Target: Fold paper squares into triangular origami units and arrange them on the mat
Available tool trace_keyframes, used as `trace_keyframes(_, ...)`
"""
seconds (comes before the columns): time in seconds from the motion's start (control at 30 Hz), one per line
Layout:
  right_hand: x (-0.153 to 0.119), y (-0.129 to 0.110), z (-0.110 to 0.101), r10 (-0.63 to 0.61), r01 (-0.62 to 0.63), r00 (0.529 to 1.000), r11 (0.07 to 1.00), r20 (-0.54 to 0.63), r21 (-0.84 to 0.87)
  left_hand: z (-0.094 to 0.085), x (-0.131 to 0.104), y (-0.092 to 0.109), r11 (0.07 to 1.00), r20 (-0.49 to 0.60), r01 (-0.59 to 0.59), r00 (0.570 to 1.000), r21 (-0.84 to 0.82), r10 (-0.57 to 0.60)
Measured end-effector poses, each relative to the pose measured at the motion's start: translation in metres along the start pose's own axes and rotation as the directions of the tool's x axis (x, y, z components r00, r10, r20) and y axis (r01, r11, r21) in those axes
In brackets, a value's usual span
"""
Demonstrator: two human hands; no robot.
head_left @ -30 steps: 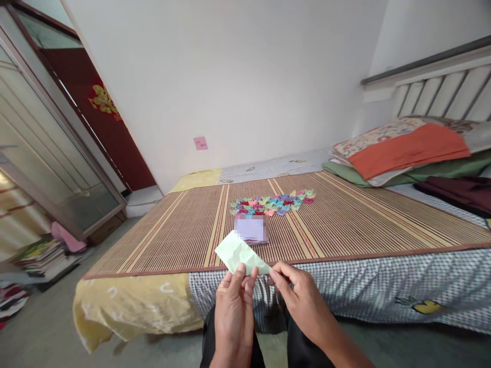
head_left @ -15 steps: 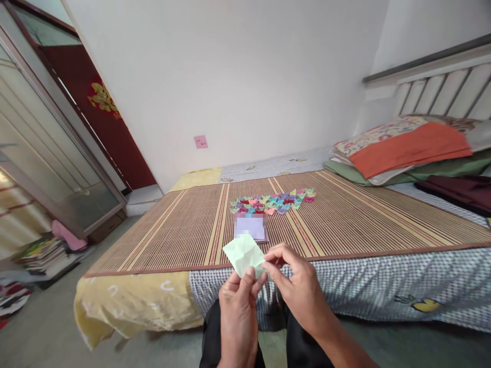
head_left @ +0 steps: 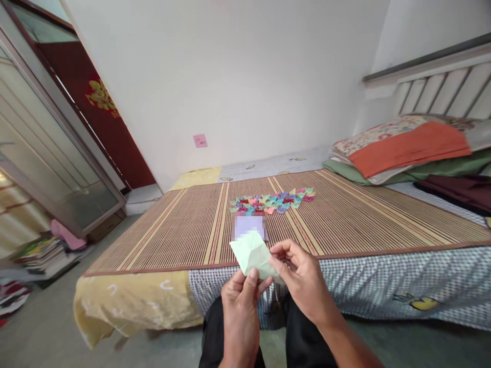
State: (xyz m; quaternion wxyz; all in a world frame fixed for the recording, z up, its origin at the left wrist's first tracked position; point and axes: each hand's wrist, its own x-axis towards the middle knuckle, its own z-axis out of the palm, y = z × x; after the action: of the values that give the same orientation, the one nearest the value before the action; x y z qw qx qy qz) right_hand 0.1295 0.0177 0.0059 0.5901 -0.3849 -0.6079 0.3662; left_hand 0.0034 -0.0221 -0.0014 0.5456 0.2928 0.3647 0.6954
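Note:
A pale green sheet of creased paper (head_left: 252,253) is held up over the bed's front edge. My left hand (head_left: 242,294) pinches its lower edge with the thumb on top. At the paper's right corner, the thumb and fingers of my right hand (head_left: 297,268) are closed on it. Just beyond lies a stack of lilac square paper (head_left: 249,225), partly blurred. Behind that stack, many small folded paper pieces (head_left: 284,201) in several colours form a band on the striped mat (head_left: 184,225).
Folded bedding with an orange panel (head_left: 412,148) and dark cloth (head_left: 456,190) lie at the right. A pink note (head_left: 200,141) is on the wall. Books (head_left: 46,258) are stacked on the left. My knees are below the bed edge.
Both hands and the green paper have shifted slightly right. The paper has tilted, and its right part now bends down between my hands.

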Motion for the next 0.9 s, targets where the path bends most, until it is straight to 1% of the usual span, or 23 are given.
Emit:
trace_keyframes(0.13,0.002,0.003,-0.001,0.017,-0.017,1.000,0.999,0.012,0.038,0.000,0.000,0.002,0.998,0.014,0.037,0.999,-0.048,-0.037)
trace_keyframes(0.23,0.004,0.003,-0.004,0.052,-0.055,0.998,0.997,0.045,0.056,-0.001,0.003,0.004,0.994,-0.020,0.047,0.999,-0.097,-0.049)
trace_keyframes(0.3,0.005,0.003,-0.006,0.097,-0.101,0.987,0.995,0.127,0.024,-0.002,0.005,0.006,0.989,-0.048,0.046,0.997,-0.138,-0.053)
trace_keyframes(0.37,0.004,0.003,-0.007,0.149,-0.147,0.959,0.989,0.239,-0.025,-0.002,0.007,0.007,0.983,-0.057,0.040,0.997,-0.179,-0.051)
trace_keyframes(0.43,0.002,0.003,-0.006,0.179,-0.174,0.933,0.984,0.311,-0.044,-0.003,0.010,0.008,0.976,-0.067,0.048,0.996,-0.213,-0.063)
trace_keyframes(0.5,-0.001,0.002,-0.003,0.171,-0.167,0.926,0.985,0.336,-0.042,-0.005,0.012,0.009,0.968,-0.091,0.067,0.992,-0.242,-0.092)
trace_keyframes(0.57,-0.004,0.002,-0.002,0.144,-0.132,0.932,0.989,0.333,-0.060,-0.007,0.014,0.009,0.958,-0.128,0.086,0.984,-0.272,-0.124)
trace_keyframes(0.67,-0.008,0.005,-0.008,0.113,-0.082,0.935,0.991,0.335,-0.107,-0.009,0.016,0.009,0.950,-0.168,0.097,0.974,-0.297,-0.152)
trace_keyframes(0.73,-0.009,0.008,-0.014,0.118,-0.080,0.930,0.990,0.349,-0.120,-0.010,0.017,0.010,0.958,-0.171,0.072,0.978,-0.276,-0.123)
trace_keyframes(0.8,-0.007,0.009,-0.021,0.137,-0.103,0.923,0.988,0.359,-0.112,-0.011,0.016,0.011,0.975,-0.158,0.017,0.986,-0.222,-0.053)
trace_keyframes(0.9,-0.003,0.004,-0.024,0.154,-0.133,0.939,0.987,0.307,-0.087,-0.009,0.013,0.011,0.993,-0.098,-0.046,0.995,-0.105,0.035)
